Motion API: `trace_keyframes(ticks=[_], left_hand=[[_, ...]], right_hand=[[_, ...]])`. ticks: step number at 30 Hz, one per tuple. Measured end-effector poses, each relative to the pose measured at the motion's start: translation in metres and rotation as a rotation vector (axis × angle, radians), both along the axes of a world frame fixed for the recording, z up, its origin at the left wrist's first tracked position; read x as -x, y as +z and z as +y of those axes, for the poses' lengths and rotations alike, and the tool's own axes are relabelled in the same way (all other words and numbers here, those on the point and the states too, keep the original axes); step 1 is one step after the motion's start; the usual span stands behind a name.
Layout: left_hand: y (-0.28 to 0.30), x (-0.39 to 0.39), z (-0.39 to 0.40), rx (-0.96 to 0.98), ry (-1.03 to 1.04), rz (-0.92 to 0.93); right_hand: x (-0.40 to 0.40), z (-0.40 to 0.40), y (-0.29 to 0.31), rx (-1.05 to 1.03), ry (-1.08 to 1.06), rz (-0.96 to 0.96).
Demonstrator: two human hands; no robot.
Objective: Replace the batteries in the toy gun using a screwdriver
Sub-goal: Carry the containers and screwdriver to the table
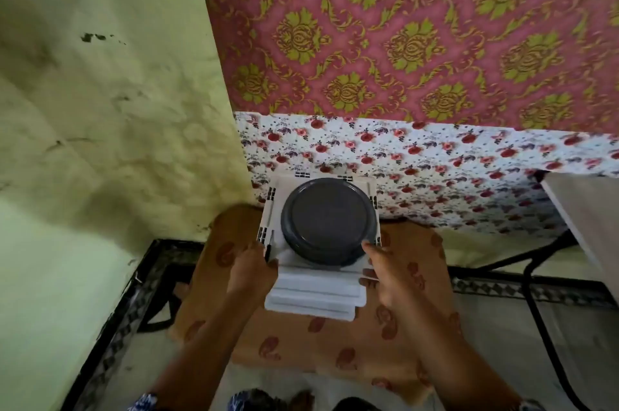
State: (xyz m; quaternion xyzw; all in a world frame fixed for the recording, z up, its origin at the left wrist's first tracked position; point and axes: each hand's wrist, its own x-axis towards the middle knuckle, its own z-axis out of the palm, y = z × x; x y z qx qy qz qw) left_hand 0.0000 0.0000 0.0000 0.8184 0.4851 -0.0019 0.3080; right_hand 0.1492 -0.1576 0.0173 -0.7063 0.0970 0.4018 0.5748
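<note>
I hold a white plastic basket (315, 296) in front of me with both hands. A round dark grey lid or plate (326, 219) lies on top of it and hides what is inside. My left hand (253, 271) grips the basket's left edge and my right hand (385, 276) grips its right edge. Something thin and black (268, 251) shows at the left hand's fingertips. No toy gun, screwdriver or batteries are visible.
An orange patterned cloth (301, 343) lies on the floor below the basket. A floral sheet (435, 169) covers the surface behind, under pink and gold wallpaper. A green wall (100, 142) stands at the left. A white table edge (582, 219) and black cable (536, 310) are at the right.
</note>
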Motion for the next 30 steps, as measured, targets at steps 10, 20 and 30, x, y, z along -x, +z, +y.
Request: trace_keyframes(ticks=[10,20,30], left_hand=[[-0.012,-0.023,0.029,-0.11,-0.105,0.212],[-0.004,-0.017,0.031,0.32,-0.006,-0.292],[0.042,-0.07,-0.047,0.546,-0.222,-0.503]], right_hand=[[-0.016,0.022,-0.011,-0.04,-0.091,0.023],[-0.009,-0.006,-0.005,-0.268,-0.303,0.084],[0.007,-0.136,0.034,-0.322,-0.627,-0.109]])
